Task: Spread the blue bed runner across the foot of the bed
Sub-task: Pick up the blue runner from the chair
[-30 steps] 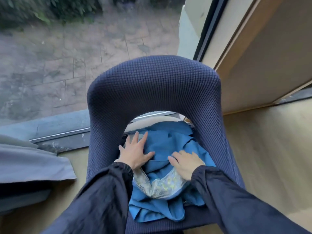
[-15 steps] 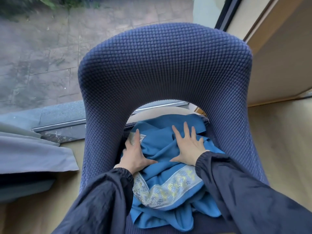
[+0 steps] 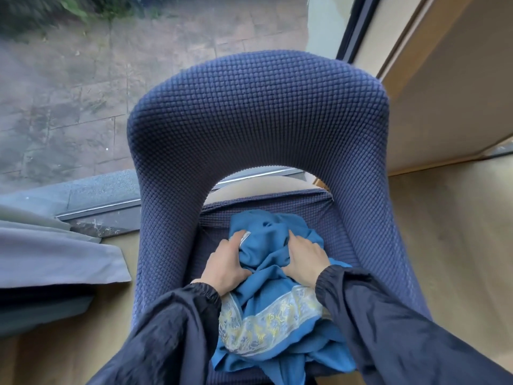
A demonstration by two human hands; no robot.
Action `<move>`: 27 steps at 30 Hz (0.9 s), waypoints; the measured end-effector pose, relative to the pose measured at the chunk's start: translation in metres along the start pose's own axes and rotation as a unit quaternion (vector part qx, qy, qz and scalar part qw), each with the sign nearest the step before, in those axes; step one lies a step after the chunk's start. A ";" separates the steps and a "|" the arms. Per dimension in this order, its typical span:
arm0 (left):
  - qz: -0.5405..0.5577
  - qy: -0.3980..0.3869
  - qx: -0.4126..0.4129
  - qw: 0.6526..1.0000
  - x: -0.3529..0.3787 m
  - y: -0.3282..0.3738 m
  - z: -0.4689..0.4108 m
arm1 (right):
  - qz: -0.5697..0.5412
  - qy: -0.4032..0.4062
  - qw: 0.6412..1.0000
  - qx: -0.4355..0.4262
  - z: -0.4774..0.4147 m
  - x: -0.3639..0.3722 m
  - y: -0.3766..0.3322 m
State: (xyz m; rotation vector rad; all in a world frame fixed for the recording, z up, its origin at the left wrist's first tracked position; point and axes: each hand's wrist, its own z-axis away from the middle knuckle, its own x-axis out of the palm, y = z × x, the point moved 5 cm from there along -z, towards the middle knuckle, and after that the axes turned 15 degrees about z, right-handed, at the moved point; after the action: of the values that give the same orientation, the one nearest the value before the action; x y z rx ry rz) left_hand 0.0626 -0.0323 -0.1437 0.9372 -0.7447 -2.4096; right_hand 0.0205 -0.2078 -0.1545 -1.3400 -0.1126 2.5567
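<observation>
The blue bed runner (image 3: 266, 273) lies bunched up on the seat of a dark blue chair (image 3: 258, 120), its pale embroidered band showing near the front. My left hand (image 3: 226, 263) grips the cloth on its left side, fingers curled into the folds. On the right side, my right hand (image 3: 305, 257) clutches a handful of the fabric. Both arms wear dark sleeves. The bed is not in view.
The chair's tall padded back rises straight ahead, with a gap above the seat. Behind it runs a glass door track (image 3: 105, 207) with paving outside. A grey curtain (image 3: 55, 254) pools at the left. Wooden floor (image 3: 449, 245) stretches to the right, below a beige wall panel (image 3: 444, 93).
Both hands lay flat on the runner before; now their fingers have curled and gathered the cloth into a bunch, pulling it back from the seat's rear edge.
</observation>
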 end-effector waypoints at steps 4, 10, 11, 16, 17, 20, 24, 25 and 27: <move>-0.017 -0.013 0.051 0.998 -0.004 0.042 0.021 | -0.042 0.007 0.998 0.044 0.036 -0.029 0.016; -0.017 -0.014 0.137 0.990 -0.023 0.107 0.068 | -0.088 0.080 0.990 0.070 0.108 -0.095 0.026; -0.019 -0.016 0.152 0.988 -0.026 0.117 0.078 | -0.094 0.099 0.988 0.077 0.124 -0.105 0.025; -0.046 -0.035 0.269 0.961 -0.039 0.175 0.149 | -0.115 0.193 0.965 0.134 0.224 -0.146 0.014; -0.056 -0.043 0.296 0.953 -0.040 0.186 0.166 | -0.126 0.210 0.957 0.153 0.250 -0.151 0.011; -0.086 -0.066 0.358 0.928 -0.036 0.217 0.221 | -0.152 0.250 0.932 0.214 0.329 -0.160 0.001; -0.133 -0.112 0.425 0.888 -0.013 0.259 0.307 | -0.184 0.290 0.888 0.306 0.440 -0.156 -0.005; -0.145 -0.120 0.440 0.878 -0.004 0.268 0.328 | -0.190 0.297 0.877 0.327 0.467 -0.153 -0.005; -0.168 -0.138 0.468 0.857 0.017 0.285 0.369 | -0.196 0.314 0.857 0.360 0.519 -0.146 -0.003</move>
State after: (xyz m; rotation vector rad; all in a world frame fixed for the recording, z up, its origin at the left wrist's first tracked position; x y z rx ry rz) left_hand -0.1530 -0.1397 0.2563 1.1161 -2.1380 -2.4603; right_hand -0.3237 -0.2171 0.2605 -1.5196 0.5721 1.4710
